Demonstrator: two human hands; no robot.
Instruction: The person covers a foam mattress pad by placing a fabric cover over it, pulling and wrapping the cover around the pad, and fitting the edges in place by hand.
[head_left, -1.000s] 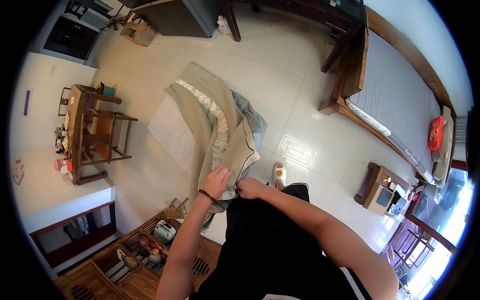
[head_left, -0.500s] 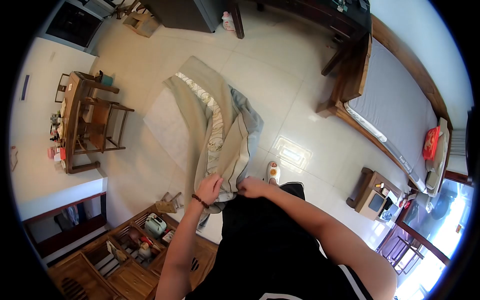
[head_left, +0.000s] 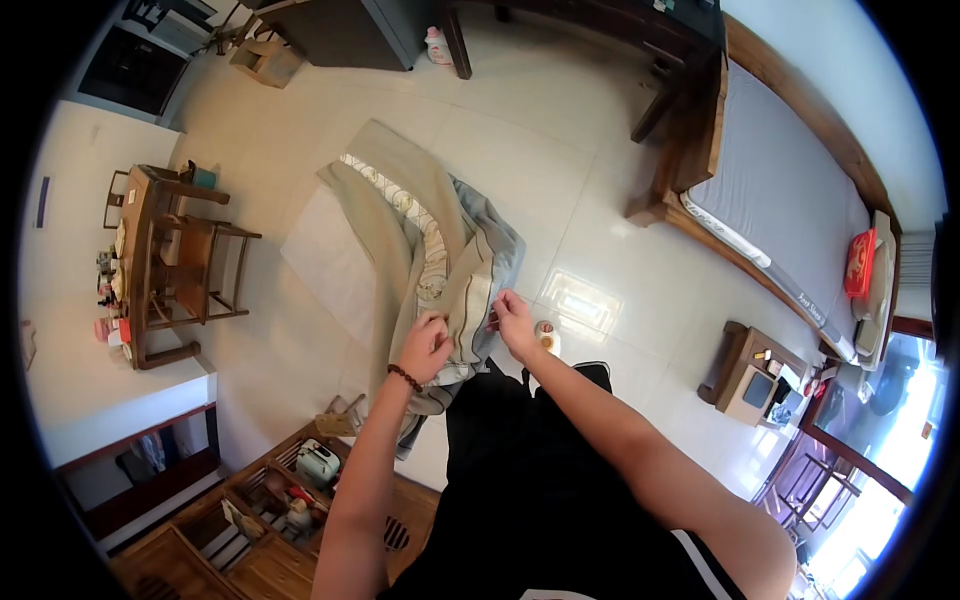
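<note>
Both hands clamped on quilt (head_left: 440,250) edge: left hand (head_left: 428,347), right hand (head_left: 513,322). Keep grips level, edge taut, trailing end off floor (head_left: 600,200).

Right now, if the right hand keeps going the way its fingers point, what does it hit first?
The right hand points up-frame at the quilt edge it already pinches, so the quilt comes first. Depth is unclear; floor lies beyond.

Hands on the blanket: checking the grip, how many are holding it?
2. The left hand grips the blanket at its near edge; the right hand pinches the edge beside it.
</note>
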